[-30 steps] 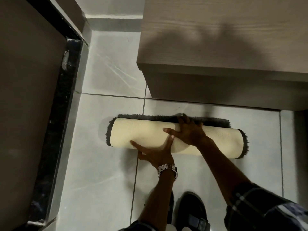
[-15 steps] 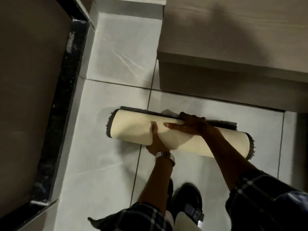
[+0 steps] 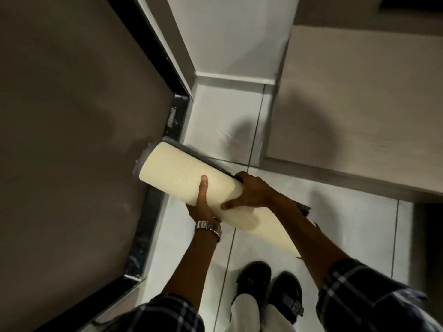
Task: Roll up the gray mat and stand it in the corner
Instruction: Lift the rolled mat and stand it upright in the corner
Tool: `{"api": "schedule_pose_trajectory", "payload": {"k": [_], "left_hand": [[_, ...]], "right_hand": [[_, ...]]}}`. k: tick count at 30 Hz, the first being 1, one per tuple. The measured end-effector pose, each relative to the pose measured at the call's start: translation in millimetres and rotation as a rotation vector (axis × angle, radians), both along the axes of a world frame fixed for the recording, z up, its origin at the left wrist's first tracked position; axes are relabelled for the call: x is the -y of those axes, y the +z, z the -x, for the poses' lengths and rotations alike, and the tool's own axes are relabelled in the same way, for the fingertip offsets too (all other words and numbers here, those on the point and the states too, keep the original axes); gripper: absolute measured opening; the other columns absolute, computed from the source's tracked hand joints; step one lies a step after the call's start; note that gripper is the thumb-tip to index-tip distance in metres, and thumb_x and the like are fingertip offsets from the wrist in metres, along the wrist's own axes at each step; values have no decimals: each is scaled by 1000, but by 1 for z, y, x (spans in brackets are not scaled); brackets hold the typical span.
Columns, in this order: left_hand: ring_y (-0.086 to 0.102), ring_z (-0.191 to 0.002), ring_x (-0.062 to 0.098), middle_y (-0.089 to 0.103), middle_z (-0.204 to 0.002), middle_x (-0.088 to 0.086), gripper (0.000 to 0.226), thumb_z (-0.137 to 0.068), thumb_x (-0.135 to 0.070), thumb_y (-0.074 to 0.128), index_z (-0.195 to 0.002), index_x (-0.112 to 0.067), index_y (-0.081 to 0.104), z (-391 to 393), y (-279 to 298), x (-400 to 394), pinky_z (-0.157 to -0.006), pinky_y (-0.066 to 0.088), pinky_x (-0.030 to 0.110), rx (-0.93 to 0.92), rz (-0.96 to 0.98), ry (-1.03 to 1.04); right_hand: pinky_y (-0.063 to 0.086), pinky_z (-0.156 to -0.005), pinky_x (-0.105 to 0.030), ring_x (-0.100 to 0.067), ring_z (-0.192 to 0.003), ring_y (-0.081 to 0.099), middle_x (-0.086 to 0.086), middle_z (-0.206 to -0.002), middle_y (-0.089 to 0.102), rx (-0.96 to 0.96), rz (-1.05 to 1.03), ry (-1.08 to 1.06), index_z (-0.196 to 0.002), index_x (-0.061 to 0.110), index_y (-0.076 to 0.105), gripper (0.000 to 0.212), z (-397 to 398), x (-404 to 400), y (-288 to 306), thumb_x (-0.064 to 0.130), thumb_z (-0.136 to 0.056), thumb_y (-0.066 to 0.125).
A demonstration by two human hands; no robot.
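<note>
The gray mat (image 3: pixel 175 172) is rolled into a tube, its cream backing outside and gray pile showing at the ends and along the seam. It is off the floor and tilted, upper end to the left over the dark door threshold. My left hand (image 3: pixel 202 203), with a metal watch on the wrist, grips the roll from below, thumb on top. My right hand (image 3: pixel 249 191) wraps over the roll from the right side. My right forearm hides part of the lower end of the roll.
A brown door (image 3: pixel 72 140) with a black threshold strip (image 3: pixel 143 236) fills the left. The wall corner (image 3: pixel 199 76) with white skirting lies ahead. A wooden cabinet (image 3: pixel 359 104) stands at right. My black shoes (image 3: pixel 271 286) rest on pale floor tiles.
The rolled mat lay flat on the floor under both hands; now both hands have lifted it, swung it left toward the door and tilted it. The view has risen and turned toward the corner.
</note>
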State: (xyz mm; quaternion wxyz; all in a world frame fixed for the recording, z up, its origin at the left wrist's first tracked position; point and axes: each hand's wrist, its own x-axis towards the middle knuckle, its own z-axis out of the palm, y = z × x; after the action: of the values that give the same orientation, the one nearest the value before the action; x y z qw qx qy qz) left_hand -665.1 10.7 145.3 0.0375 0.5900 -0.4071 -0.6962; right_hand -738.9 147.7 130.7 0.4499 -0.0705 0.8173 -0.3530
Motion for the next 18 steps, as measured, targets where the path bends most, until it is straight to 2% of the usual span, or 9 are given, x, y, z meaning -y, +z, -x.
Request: {"api": "schedule_pose_trajectory", "payload": {"k": [4,7,9,11,12,14,16,18], "left_hand": [[71,-104,30,74,-118,0,102,-35,-59,98,-126,-33,63,60,37,43,-84,60,60,-47,26,-149],[70,-110,29,74,-120,0,108,-32,-50,102,-129,-27,62,111,42,69,-90,59,57,-137,104,-284],[70,-107,23,73,-119,-2,109,-30,-46,102,-128,-24,61,150,41,80,-92,60,50,-203,181,-354],[65,-103,7,67,-116,-13,100,-33,-46,98,-123,-38,54,189,39,84,-85,60,33,-248,311,-488],[60,-102,0,61,-114,-21,95,-36,-46,97,-118,-47,48,207,38,84,-81,55,24,-269,378,-571],[54,-101,-1,53,-111,-27,93,-44,-40,100,-113,-55,40,242,32,82,-80,47,21,-293,455,-721],[52,-103,3,52,-114,-24,98,-47,-35,101,-123,-48,40,274,23,76,-86,46,24,-302,490,-846],[51,-107,2,50,-121,-19,111,-47,-32,101,-138,-31,38,300,14,69,-89,41,15,-347,521,-951]], "right_hand": [[43,-106,-43,-30,-135,45,-7,-154,42,-62,101,-108,-155,20,19,127,47,37,43,55,-56,91],[48,-102,-42,-29,-130,49,-6,-147,49,-113,151,-167,-152,21,22,118,83,55,55,46,-60,92],[51,-97,-40,-25,-124,52,-4,-142,52,-127,155,-253,-150,23,27,112,106,65,53,46,-62,91],[51,-90,-35,-19,-116,53,1,-137,53,-108,166,-373,-148,24,28,110,130,71,49,47,-61,91],[50,-87,-34,-17,-113,52,3,-133,53,-101,176,-430,-147,24,28,110,142,73,48,46,-60,91],[48,-85,-31,-16,-113,52,7,-126,50,-97,200,-530,-144,23,27,109,166,74,40,42,-59,93],[48,-88,-32,-18,-117,52,8,-124,48,-106,212,-609,-142,20,27,109,190,69,29,34,-57,94],[50,-97,-37,-24,-125,52,4,-129,49,-135,247,-685,-142,18,25,114,210,63,19,26,-52,95]]}}
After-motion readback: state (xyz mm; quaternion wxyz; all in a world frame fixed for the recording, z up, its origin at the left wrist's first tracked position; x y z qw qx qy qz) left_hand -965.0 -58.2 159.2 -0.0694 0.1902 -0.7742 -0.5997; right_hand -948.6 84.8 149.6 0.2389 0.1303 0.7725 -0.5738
